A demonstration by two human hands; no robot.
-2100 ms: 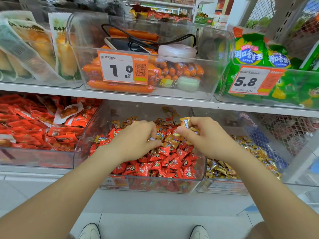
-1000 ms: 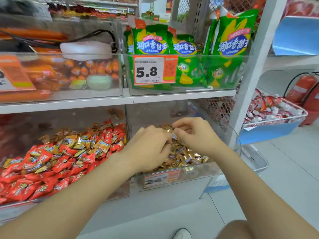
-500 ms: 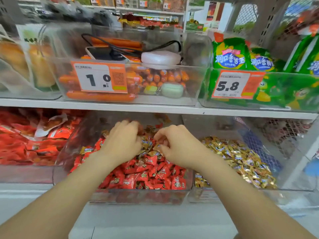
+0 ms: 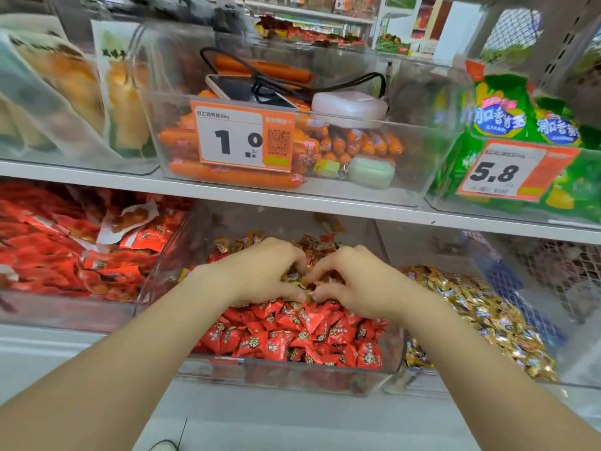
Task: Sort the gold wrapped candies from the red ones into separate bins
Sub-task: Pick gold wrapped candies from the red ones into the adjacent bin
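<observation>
Gold candies (image 4: 304, 277) lie mixed into the back half of the middle clear bin (image 4: 292, 372), on the lower shelf level; red candies (image 4: 292, 336) fill its front half, heaped against the front wall.

Left hand (image 4: 260, 271) and right hand (image 4: 356, 283) are both inside this bin, knuckles up, thumbs nearly touching; fingers of each curl down round a small cluster of the gold candies between them, a narrow pinching hold; how many pieces each holds cannot be told.

Just beside it on the right, a 2nd clear bin (image 4: 419, 382) holds a heap of gold-wrapped pieces (image 4: 481, 314) only.

To the left, a bin of larger red packets (image 4: 65, 249).

Above, across the white shelf board (image 4: 227, 190): a clear bin of orange sausages (image 4: 227, 175) tagged 1.0 (image 4: 240, 138), with a phone (image 4: 240, 89), a black cable and a white case (image 4: 349, 105) on top; right of it, green bags (image 4: 500, 118) tagged 5.8 (image 4: 507, 172).
</observation>
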